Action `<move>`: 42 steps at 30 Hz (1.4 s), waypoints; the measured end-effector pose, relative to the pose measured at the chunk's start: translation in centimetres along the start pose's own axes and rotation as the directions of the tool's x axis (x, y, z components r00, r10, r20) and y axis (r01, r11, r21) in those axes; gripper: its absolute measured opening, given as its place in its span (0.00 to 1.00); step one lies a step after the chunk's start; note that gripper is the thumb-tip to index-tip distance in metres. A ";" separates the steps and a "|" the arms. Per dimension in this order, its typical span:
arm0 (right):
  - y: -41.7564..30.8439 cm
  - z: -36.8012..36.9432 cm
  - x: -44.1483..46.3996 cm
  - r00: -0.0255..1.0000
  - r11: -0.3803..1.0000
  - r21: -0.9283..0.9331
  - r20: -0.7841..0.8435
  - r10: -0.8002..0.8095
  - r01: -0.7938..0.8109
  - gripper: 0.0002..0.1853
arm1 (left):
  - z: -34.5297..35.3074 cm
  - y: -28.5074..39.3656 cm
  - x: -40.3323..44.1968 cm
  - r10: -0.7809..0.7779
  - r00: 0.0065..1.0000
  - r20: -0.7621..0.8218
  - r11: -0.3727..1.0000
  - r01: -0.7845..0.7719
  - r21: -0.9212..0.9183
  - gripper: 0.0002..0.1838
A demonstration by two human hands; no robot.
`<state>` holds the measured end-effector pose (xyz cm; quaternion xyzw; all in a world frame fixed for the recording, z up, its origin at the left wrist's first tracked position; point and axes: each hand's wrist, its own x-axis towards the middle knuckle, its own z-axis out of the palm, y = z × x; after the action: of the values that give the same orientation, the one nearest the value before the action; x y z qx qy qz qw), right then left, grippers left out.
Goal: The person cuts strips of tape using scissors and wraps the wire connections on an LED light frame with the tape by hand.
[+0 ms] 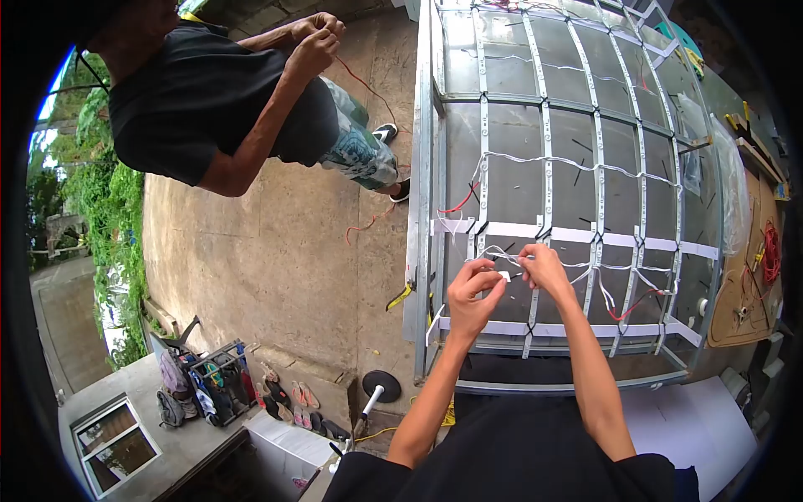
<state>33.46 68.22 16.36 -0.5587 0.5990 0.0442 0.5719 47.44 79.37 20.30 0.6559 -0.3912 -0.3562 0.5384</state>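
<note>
My left hand [473,298] is in a pinch over the near part of a metal frame [421,276], with a small white piece [504,277] at its fingertips; its exact kind is too small to make out. Close beside it, my right hand [545,269] has its fingers closed on thin white wires [500,253]. Under both hands run LED light strips [548,188], tied with black cable ties [596,237] to white crossbars [619,238]. More white wires loop between the strips, and red wires [623,316] join them at the right.
Across the frame at left stands another person [226,109], both hands on a red wire [365,86]. Yellow-handled pliers [400,298] hang at the frame's left edge. A red wire coil [770,253] lies on a brown board [736,301]. A shoe rack [219,385] stands lower left.
</note>
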 end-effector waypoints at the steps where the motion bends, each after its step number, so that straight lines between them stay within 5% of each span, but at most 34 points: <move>1: 0.1 0.0 -0.1 1.000 1.000 0.024 -0.003 -0.011 0.011 0.10 | -0.1 0.0 0.0 -0.002 1.000 0.007 1.000 0.002 -0.004 0.05; 12: 1.5 -0.4 0.8 0.997 0.995 0.096 0.070 0.019 -0.026 0.11 | 0.1 -0.6 0.1 -0.151 0.988 -0.028 0.919 0.130 -0.372 0.08; 24: 1.1 -1.5 0.3 0.987 0.987 0.147 0.152 0.048 -0.070 0.12 | 1.2 -2.1 -0.6 -0.284 0.958 -0.032 0.862 0.240 -0.446 0.12; 30: 2.9 -1.3 1.1 0.983 0.907 0.401 0.170 0.067 -0.131 0.10 | 1.5 -2.0 0.0 -0.325 0.945 0.041 0.812 0.302 -0.499 0.23; 37: 4.1 -0.4 1.2 0.995 0.834 0.546 0.095 0.042 -0.087 0.09 | 3.2 -3.9 -0.2 -0.399 0.915 0.062 0.806 0.382 -0.451 0.11; 42: 4.0 -1.3 1.1 0.978 0.864 0.487 0.209 0.027 -0.127 0.12 | 5.4 -5.7 -0.5 -0.441 0.898 -0.013 0.814 0.393 -0.428 0.08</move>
<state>30.04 68.15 13.61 -0.3612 0.5531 -0.0341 0.7500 43.20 78.13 13.76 0.6151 -0.1223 -0.5030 0.5947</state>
